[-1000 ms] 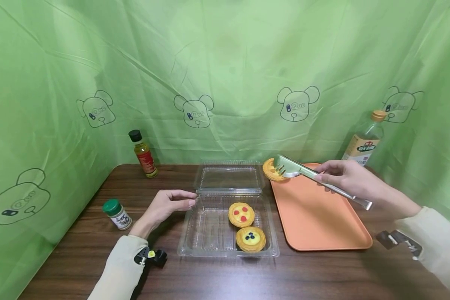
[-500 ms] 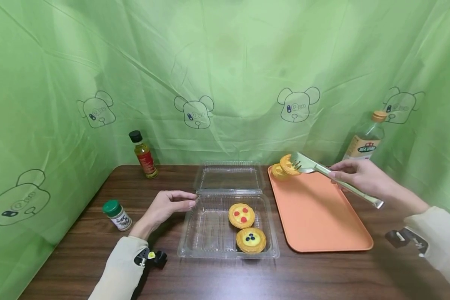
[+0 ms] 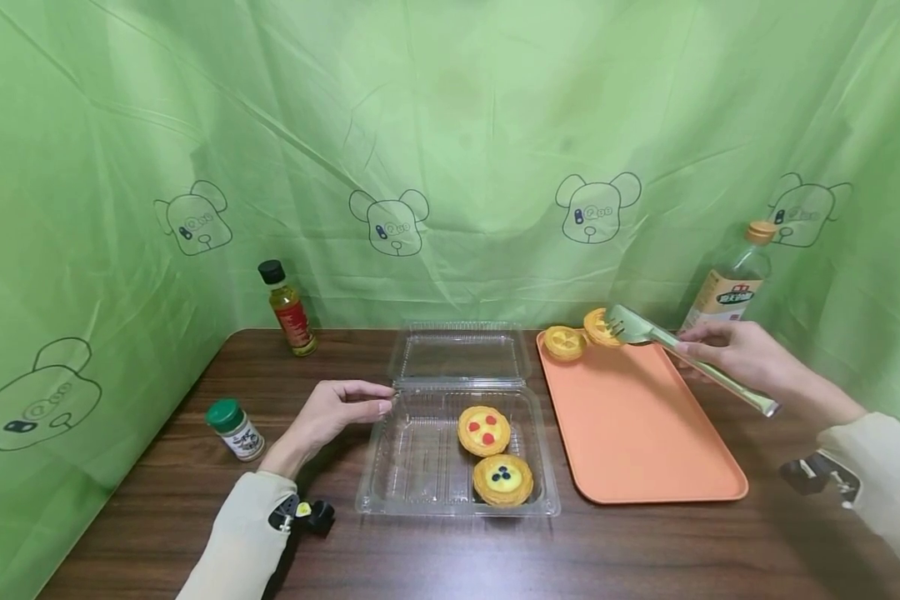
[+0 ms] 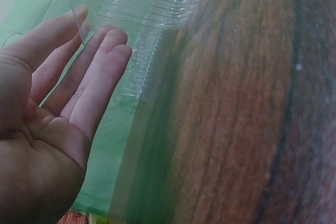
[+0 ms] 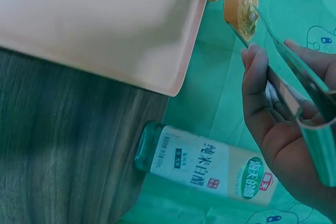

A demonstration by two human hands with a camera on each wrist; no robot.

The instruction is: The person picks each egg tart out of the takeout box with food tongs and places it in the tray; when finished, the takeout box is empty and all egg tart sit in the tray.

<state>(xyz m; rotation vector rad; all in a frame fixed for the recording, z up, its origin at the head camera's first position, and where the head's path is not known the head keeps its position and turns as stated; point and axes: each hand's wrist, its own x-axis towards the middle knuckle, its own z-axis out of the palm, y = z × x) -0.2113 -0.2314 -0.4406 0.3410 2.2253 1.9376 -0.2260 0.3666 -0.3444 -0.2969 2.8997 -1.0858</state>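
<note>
My right hand grips metal serving tongs over the back of the orange tray. Between the tong ends is an egg tart, held off the tray in the right wrist view. Another egg tart sits in the tray's back left corner. My left hand pinches the left rim of an open clear plastic clamshell box; thumb and forefinger meet at its edge in the left wrist view. Inside, on the right, lie a red-dotted tart and a tart with dark berries.
A green-capped shaker stands left of my left forearm. Behind it is a small black-capped oil bottle. A large vinegar bottle stands beyond my right hand. Green cloth hangs along the table's back and sides.
My right hand has moved right with the tongs and the held tart, from the tray's back left corner past the resting tart, now uncovered. The left hand stays on the box rim.
</note>
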